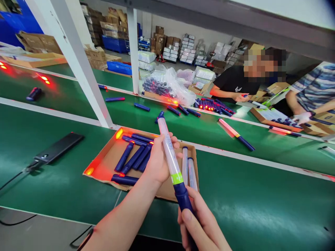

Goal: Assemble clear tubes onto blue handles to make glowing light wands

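Observation:
A light baton [170,157] with a clear tube, a green band and a dark blue handle slants across the middle of the view, its clear end pointing away. My left hand [160,160] is closed round the clear tube. Lower down, my right hand [197,219] grips the blue handle, thumb on top. Beneath them lies a shallow cardboard tray [104,158] on the green surface. Several dark blue handles [134,158], some lit red, are in its left part. Two clear tubes [185,165] lie in its right part, partly behind the baton.
A black power bank [59,148] with a cable lies left. White posts [78,62] rise beyond. Blue handles and a red-lit baton [235,134] lie on the far green surface [269,150]. Two people [235,83] work across, beside a box of batons [274,118].

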`<state>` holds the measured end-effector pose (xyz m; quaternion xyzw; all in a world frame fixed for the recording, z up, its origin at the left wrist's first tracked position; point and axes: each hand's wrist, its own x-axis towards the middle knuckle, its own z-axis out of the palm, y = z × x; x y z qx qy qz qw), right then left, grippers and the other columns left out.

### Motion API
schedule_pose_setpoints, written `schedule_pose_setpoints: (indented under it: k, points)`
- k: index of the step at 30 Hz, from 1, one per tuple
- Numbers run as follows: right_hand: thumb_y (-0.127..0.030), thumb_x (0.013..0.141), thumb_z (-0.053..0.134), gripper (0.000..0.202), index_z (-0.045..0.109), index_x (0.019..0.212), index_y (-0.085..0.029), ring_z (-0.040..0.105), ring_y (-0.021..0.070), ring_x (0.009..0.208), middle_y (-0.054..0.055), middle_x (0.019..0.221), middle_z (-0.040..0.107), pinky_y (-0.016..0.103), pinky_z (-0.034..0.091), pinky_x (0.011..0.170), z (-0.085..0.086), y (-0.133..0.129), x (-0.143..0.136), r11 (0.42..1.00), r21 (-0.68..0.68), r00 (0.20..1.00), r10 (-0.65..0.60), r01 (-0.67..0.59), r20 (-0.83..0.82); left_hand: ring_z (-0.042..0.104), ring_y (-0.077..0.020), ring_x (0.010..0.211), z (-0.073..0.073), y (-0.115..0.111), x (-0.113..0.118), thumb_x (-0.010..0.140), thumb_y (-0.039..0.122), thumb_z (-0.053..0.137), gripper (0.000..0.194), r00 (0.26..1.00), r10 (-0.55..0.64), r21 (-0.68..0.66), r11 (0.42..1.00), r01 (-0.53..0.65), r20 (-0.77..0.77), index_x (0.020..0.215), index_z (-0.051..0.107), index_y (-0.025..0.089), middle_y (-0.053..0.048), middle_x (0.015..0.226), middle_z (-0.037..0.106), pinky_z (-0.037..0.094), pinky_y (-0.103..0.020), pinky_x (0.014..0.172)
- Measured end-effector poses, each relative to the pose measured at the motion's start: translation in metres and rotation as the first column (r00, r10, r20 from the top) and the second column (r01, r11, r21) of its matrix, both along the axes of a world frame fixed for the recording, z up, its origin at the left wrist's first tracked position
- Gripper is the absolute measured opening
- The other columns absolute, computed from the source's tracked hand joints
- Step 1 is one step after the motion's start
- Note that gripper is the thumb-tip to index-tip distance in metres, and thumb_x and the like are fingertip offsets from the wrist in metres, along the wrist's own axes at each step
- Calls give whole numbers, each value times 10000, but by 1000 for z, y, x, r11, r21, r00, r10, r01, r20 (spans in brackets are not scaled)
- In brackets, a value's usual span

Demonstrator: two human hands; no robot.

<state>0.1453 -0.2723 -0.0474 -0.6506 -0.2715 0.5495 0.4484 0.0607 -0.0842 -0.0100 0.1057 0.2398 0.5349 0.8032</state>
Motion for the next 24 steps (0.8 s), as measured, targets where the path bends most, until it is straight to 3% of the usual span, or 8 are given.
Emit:
schedule_pose_setpoints:
  k: [3, 7, 10, 14, 18, 21, 24]
  points:
    - [-798, 860, 729, 814, 576, 1480, -292, 551, 98, 522, 1, 848, 691, 225, 415, 497, 1, 2, 1, 999, 25, 993, 26, -23, -111, 576, -89, 623, -1, -1, 1, 1043, 257, 590, 126, 1000, 26, -24, 999, -25, 6, 968, 602, 156, 5, 856, 589, 523, -166, 424]
    - [-799, 874, 715, 813, 554, 1479, -280, 545, 88, 514, -7, 855, 686, 215, 422, 486, 4, 3, 3, 998, 35, 993, 63, -59, -101, 510, -64, 563, 2, -1, 1, 1024, 207, 629, 145, 997, -10, -41, 999, 14, 81, 902, 556, 179, 39, 787, 511, 407, -114, 360]
    - [-801, 905, 673, 820, 504, 1517, -282, 552, 95, 531, -3, 883, 681, 211, 432, 475, 5, 2, 5, 995, 30, 993, 94, -92, -70, 481, -67, 548, 4, -1, 1, 1046, 324, 614, 241, 996, -13, -44, 999, 17, 91, 862, 532, 191, 41, 769, 483, 373, -113, 347]
    - [-800, 932, 634, 828, 452, 1534, -262, 555, 109, 559, -19, 847, 652, 207, 456, 476, 2, 1, 10, 991, -4, 990, 130, -130, -48, 512, -104, 598, 3, -3, 1, 1072, 387, 482, 308, 1000, 17, 9, 1000, -17, 12, 850, 556, 188, 15, 795, 505, 496, -182, 398]
    - [-788, 950, 617, 799, 442, 1516, -252, 525, 93, 525, -19, 864, 645, 200, 438, 450, -3, 1, 15, 983, 20, 979, 183, -182, -93, 570, -112, 712, 0, -8, 3, 945, 298, 733, 179, 995, 59, 118, 992, -49, -83, 943, 587, 193, 29, 840, 535, 606, -211, 528]
    - [-745, 990, 597, 727, 440, 1502, -252, 532, 92, 534, -21, 867, 637, 197, 439, 455, -5, 0, 17, 982, 43, 977, 189, -186, -95, 543, -90, 665, 0, -9, 5, 840, 268, 859, 317, 995, 80, 83, 994, -75, -64, 914, 558, 202, 49, 823, 509, 497, -136, 427]
    - [-713, 1022, 570, 681, 428, 1522, -273, 560, 102, 561, -10, 903, 644, 207, 462, 473, -4, -2, 17, 978, 52, 975, 208, -204, -74, 500, -69, 604, 1, -9, 5, 903, 300, 820, 302, 998, 34, 42, 998, -36, 50, 900, 535, 203, 49, 825, 495, 395, -108, 356]
